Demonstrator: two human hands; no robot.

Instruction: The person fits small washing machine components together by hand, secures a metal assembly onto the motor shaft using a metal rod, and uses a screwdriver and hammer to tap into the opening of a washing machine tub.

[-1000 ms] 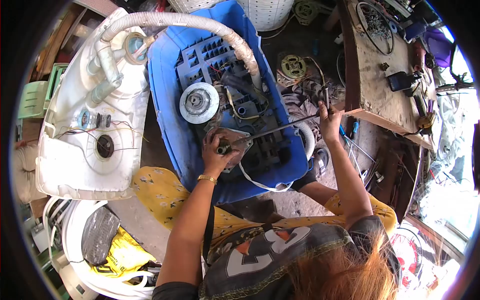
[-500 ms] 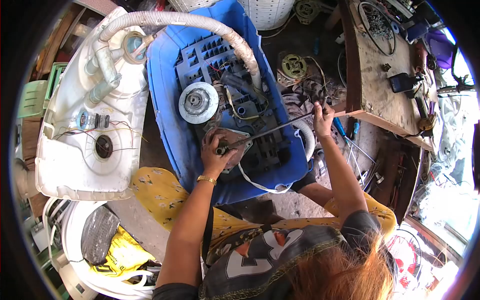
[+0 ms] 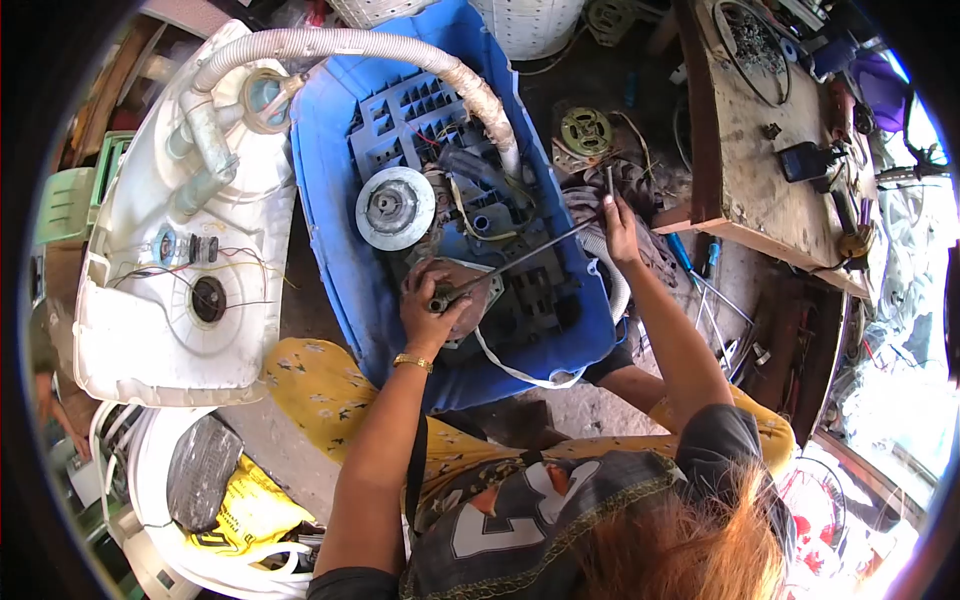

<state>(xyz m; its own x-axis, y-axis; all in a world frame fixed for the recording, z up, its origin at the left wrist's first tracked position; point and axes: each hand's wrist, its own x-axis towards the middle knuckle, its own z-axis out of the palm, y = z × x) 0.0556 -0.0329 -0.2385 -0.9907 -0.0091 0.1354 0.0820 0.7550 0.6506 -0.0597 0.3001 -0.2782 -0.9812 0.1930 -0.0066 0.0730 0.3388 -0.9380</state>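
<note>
My left hand (image 3: pixel 428 312) is closed around the socket end of a long metal bar (image 3: pixel 540 249), over a brown metal plate (image 3: pixel 479 304) inside a blue plastic tub (image 3: pixel 332 215). The bar slants up to the right across the tub's rim. At its far end, my right hand (image 3: pixel 622 228) grips the bar beside a short upright end piece. A round light-grey pulley (image 3: pixel 395 208) lies above my left hand. A grey corrugated hose (image 3: pixel 330 42) arches over the tub, and a white strap (image 3: pixel 515 372) hangs below the plate.
A white plastic panel (image 3: pixel 150 345) with wires lies left. A wooden bench (image 3: pixel 770 215) with tools stands right. Blue-handled screwdrivers (image 3: pixel 680 252) lie beside it. A yellow bag (image 3: pixel 245 505) and white hose coil are lower left. Another person's hand (image 3: pixel 70 430) shows at the left edge.
My right hand has moved slightly left and up with the bar's far end. My left hand stays at the plate. Another person's hand has appeared at the left edge.
</note>
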